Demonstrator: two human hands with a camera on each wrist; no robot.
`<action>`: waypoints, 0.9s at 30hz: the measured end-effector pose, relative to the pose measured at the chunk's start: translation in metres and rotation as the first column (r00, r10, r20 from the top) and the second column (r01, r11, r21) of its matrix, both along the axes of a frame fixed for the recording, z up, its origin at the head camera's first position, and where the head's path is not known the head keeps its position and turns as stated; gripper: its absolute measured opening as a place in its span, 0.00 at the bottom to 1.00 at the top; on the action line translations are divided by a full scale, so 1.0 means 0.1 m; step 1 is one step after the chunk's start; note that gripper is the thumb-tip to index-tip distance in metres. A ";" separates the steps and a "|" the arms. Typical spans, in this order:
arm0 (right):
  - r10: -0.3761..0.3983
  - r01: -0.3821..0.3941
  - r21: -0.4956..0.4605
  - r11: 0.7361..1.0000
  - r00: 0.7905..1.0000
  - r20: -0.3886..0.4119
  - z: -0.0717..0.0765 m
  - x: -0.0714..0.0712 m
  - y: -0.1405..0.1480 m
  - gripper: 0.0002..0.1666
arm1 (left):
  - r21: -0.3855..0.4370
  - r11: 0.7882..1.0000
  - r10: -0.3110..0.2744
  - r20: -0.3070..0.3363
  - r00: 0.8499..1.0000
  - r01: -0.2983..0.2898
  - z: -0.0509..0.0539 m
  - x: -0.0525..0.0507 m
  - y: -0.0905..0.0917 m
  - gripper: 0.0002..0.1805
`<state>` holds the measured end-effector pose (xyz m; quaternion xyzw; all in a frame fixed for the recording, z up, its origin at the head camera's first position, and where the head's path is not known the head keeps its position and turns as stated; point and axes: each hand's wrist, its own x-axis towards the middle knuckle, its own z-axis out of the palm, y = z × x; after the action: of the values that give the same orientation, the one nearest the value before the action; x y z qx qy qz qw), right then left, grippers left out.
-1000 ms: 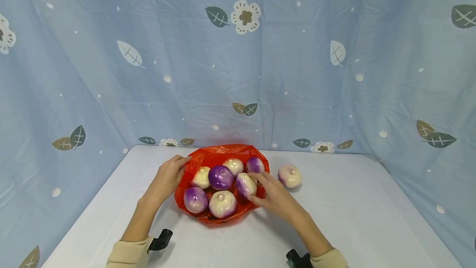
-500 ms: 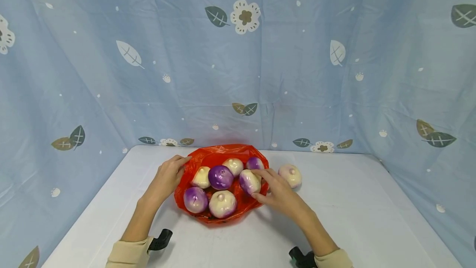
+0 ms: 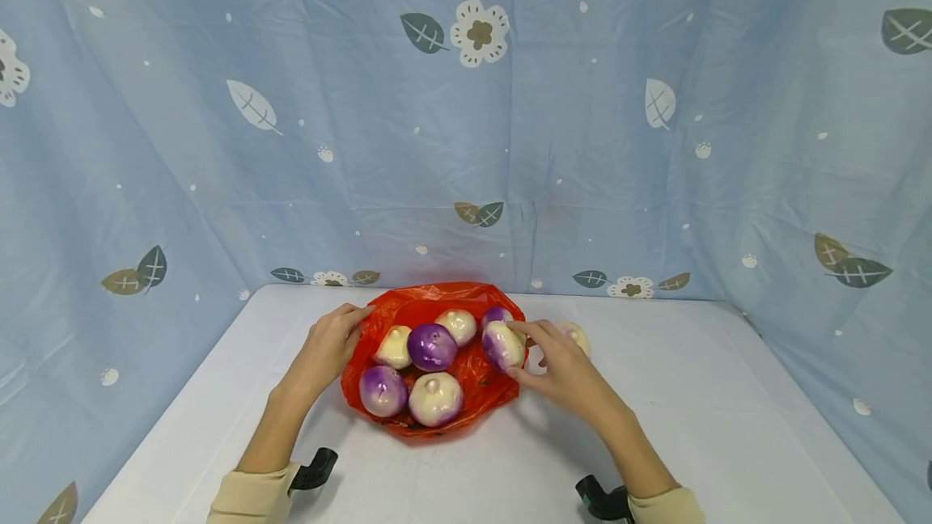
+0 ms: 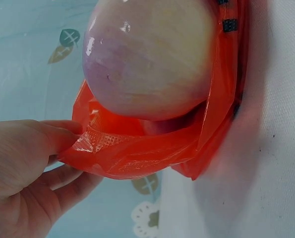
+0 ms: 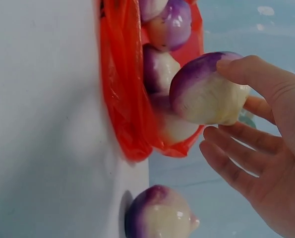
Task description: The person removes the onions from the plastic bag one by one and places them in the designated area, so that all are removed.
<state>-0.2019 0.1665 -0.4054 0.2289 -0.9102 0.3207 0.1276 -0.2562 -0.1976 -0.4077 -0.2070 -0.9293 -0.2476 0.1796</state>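
Note:
A red plastic bag (image 3: 466,419) lies with its mouth spread, holding several purple-and-white turnip-like vegetables, one of them (image 3: 435,399) at the front. My left hand (image 3: 331,350) pinches the bag's left rim; in the left wrist view the thumb and a finger of that hand (image 4: 33,163) grip the red film (image 4: 132,153). At the bag's right rim my right hand (image 3: 564,366) holds one vegetable (image 3: 504,345) between thumb and fingers. The right wrist view shows this vegetable (image 5: 206,91) raised above the rim, in the right hand (image 5: 266,134).
Another vegetable (image 3: 575,335) sits on the white table (image 3: 699,411) right of the bag, partly hidden behind the right hand; the right wrist view shows it (image 5: 159,213) too. A blue patterned curtain (image 3: 597,184) hangs behind the table and at its sides.
My right hand has moved right, carrying its vegetable from inside the bag to the right rim, and now partly covers the vegetable outside. The left hand has stayed at the left rim.

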 end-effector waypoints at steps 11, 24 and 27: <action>-0.031 0.032 0.011 0.999 0.998 -0.057 0.07 -0.03 0.16 0.36 | -0.003 1.000 0.004 0.014 1.000 -0.004 -0.01 0.00 0.00 0.20; -0.083 0.081 -0.045 0.996 0.996 -0.033 0.15 -0.03 0.41 0.37 | -0.013 1.000 0.026 0.034 0.999 -0.025 0.01 0.01 0.00 0.20; -0.102 0.101 -0.046 0.994 0.994 -0.032 0.17 -0.03 0.47 0.37 | -0.009 1.000 0.024 0.042 0.999 -0.024 0.01 0.02 0.00 0.21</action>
<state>-0.2049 0.2134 -0.3886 0.1850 -0.9110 0.3298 0.1646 -0.2543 -0.1972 -0.4064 -0.1913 -0.9364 -0.2456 0.1621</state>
